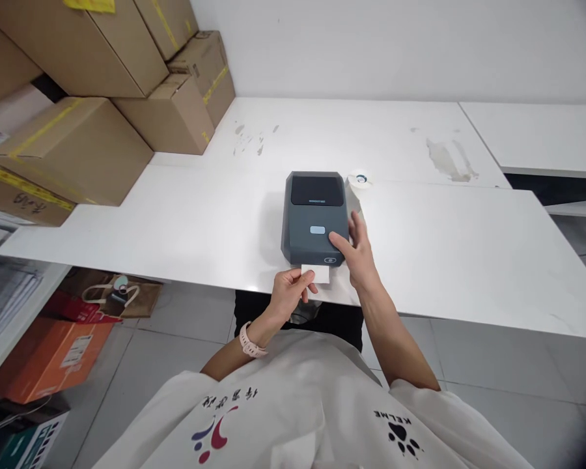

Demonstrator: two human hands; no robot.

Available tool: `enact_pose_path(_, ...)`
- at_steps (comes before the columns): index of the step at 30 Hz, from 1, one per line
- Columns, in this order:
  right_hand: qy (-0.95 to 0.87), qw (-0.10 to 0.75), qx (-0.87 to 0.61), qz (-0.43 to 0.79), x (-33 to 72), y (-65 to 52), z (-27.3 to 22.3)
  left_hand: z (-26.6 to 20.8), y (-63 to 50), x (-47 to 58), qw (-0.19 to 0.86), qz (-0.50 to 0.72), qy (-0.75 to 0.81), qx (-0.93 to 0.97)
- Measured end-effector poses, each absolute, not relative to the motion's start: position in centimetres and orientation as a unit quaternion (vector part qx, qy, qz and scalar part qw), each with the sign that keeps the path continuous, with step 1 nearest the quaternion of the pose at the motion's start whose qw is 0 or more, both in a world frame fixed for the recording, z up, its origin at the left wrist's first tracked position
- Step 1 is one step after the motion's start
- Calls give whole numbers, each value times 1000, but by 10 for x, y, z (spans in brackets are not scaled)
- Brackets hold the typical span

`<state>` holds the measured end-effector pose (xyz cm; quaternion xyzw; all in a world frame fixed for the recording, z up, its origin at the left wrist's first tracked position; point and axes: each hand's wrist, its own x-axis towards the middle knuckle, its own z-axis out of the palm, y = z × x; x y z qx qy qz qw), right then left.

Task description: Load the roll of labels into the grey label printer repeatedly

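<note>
A dark grey label printer stands on the white table, with a dark window on top and a light button on its front part. From its front edge sticks out a white paper label. My left hand pinches this label between thumb and fingers. My right hand rests on the printer's right front corner, thumb on top and the other fingers spread along its side. Behind the printer's right side lies a roll of white labels.
Brown cardboard boxes with yellow tape are stacked at the back left. The white table runs to a wall behind. Below on the left, an orange box and a bag lie near the floor.
</note>
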<state>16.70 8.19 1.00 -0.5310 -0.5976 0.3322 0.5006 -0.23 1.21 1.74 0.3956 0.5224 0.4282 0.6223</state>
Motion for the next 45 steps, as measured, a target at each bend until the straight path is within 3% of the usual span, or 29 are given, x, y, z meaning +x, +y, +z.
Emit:
enact_pose_path(3, -664, 495, -539, 157, 160, 72, 32, 11, 10, -10, 610, 401, 523, 441)
enact_pose_path(6, -771, 423, -473, 56, 154, 65, 45, 8, 8, -24, 574, 412, 546, 450)
enact_pose_path(10, -807, 384, -449, 1, 148, 66, 47, 10, 16, -39, 410, 533, 599, 435)
enact_pose_path(14, -802, 368, -469, 26, 147, 67, 44, 15, 33, -39, 340, 568, 585, 469)
enact_pose_path(20, -683, 513, -500, 145, 159, 53, 28, 24, 38, -26, 392, 556, 535, 501)
enact_pose_path(25, -625, 529, -526, 231, 164, 68, 43, 57, 62, -28, 382, 592, 488, 515)
enact_pose_path(30, -671, 529, -497, 151, 163, 150, 85, 78, 134, -40, 389, 603, 449, 532)
enact_pose_path(35, -698, 504, -499, 100, 162, 233, 114, 39, 172, -42, 432, 490, 539, 532)
enact_pose_path(39, -712, 487, -504, 45, 158, 232, 126, 16, 165, -35, 425, 425, 572, 559)
enact_pose_path(42, -786, 362, -500, 31, 151, 211, 116, 18, 159, -32, 396, 404, 596, 570)
enact_pose_path(45, -887, 101, -448, 47, 142, 200, 94, 22, 159, -31, 380, 395, 612, 570)
